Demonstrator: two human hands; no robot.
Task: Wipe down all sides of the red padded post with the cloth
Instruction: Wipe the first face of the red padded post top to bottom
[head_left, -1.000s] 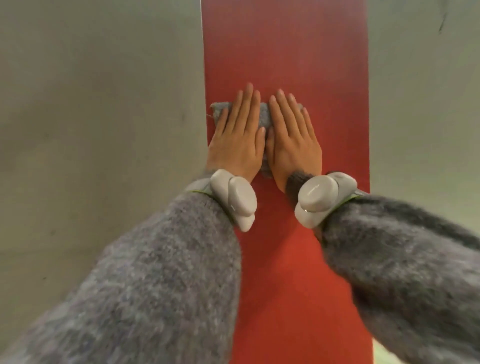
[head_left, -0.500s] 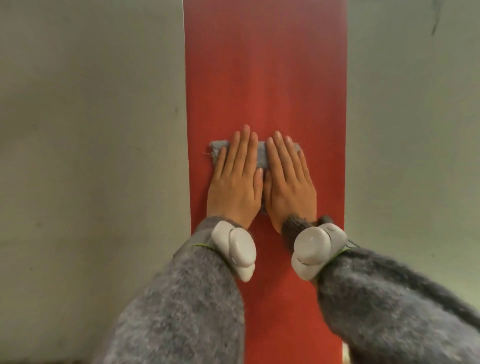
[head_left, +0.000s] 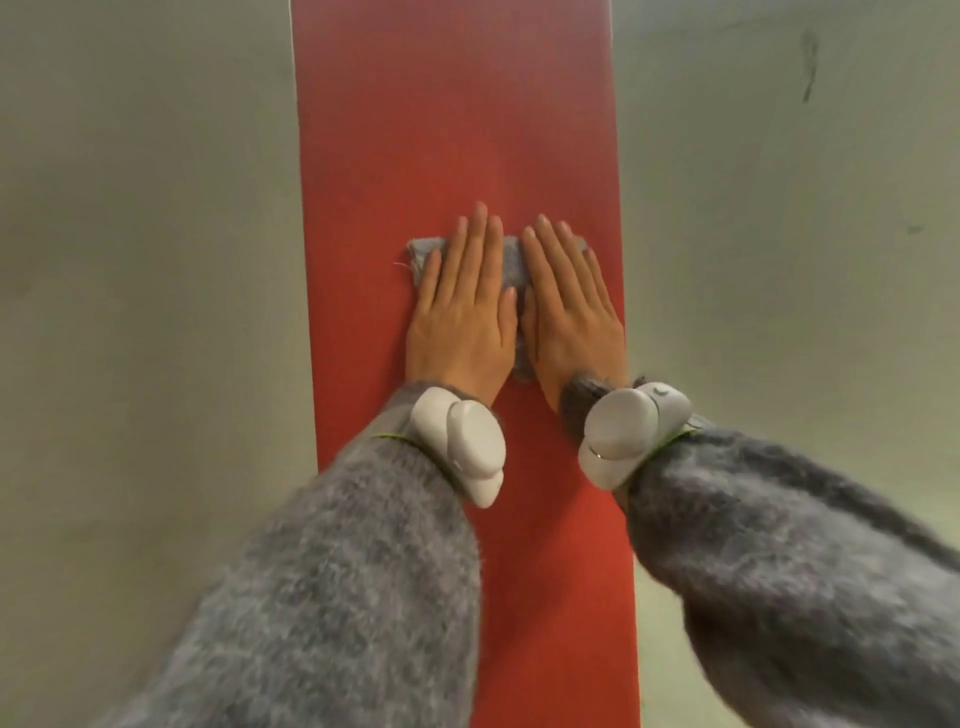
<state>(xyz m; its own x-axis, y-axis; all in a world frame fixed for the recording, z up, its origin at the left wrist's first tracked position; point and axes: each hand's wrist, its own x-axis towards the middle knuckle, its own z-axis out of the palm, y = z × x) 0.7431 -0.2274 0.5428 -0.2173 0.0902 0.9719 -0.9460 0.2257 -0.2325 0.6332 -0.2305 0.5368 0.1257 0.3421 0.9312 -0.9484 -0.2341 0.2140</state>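
Red padded post (head_left: 457, 130) upright, cloth (head_left: 511, 260) under hands (head_left: 514, 312)

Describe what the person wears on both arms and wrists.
The left sleeve and right sleeve are fuzzy grey knit. The left wrist device and right wrist device are rounded off-white plastic pods, each with a thin green line at the cuff. No gloves.

I see lots of bare red post (head_left: 457, 130) above the fingertips (head_left: 480, 210), so a hand could slide up there. The left hand (head_left: 460, 317) has a thin bare strip on its left. The right hand (head_left: 571, 322) sits at the post's right edge. Lower down, two fuzzy sleeves (head_left: 337, 571) cover part of the post.
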